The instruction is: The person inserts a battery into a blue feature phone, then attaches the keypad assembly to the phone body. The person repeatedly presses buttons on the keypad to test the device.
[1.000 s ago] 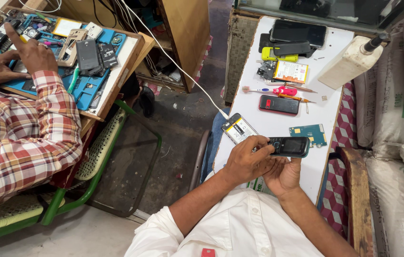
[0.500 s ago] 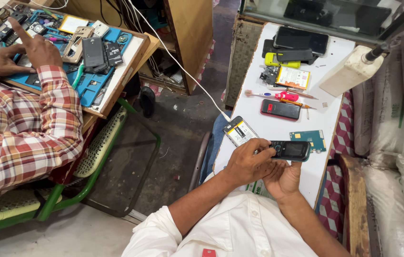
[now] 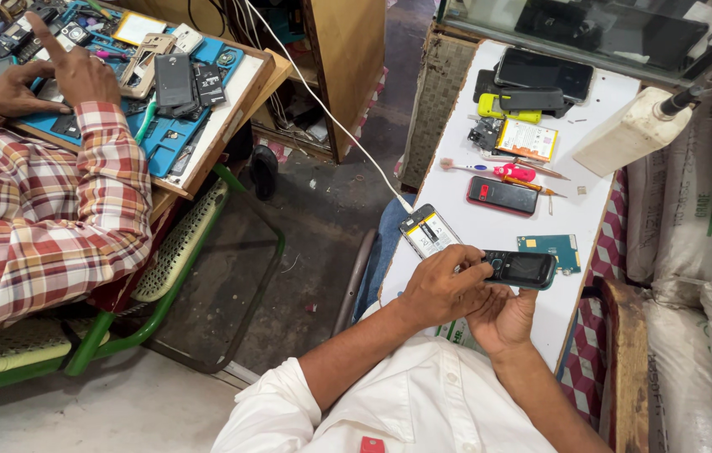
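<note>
Both hands on small black phone (image 3: pixel 522 268), held over near edge of white table (image 3: pixel 591 210). Left hand (image 3: pixel 444 289) fingers curled over phone's left end, pinching it; right hand (image 3: pixel 503 317) cups it from below. Circuit board (image 3: pixel 549 249) at 1 o'clock of phone, battery (image 3: pixel 429 230) at 10, red-black phone (image 3: pixel 503 195) at 12. Co-worker's hand (image 3: pixel 79 71) at far-left bench (image 3: pixel 205 126)

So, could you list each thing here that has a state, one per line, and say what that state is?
Black phone: held in both hands, screen dark.
Left hand: closed on the phone's left end.
Right hand: cupped under the phone.
Opened phone: back cover off, lying flat, white cable attached.
Red-edged phone: lying flat on the table.
Circuit board: bare, flat beside the black phone.
</note>
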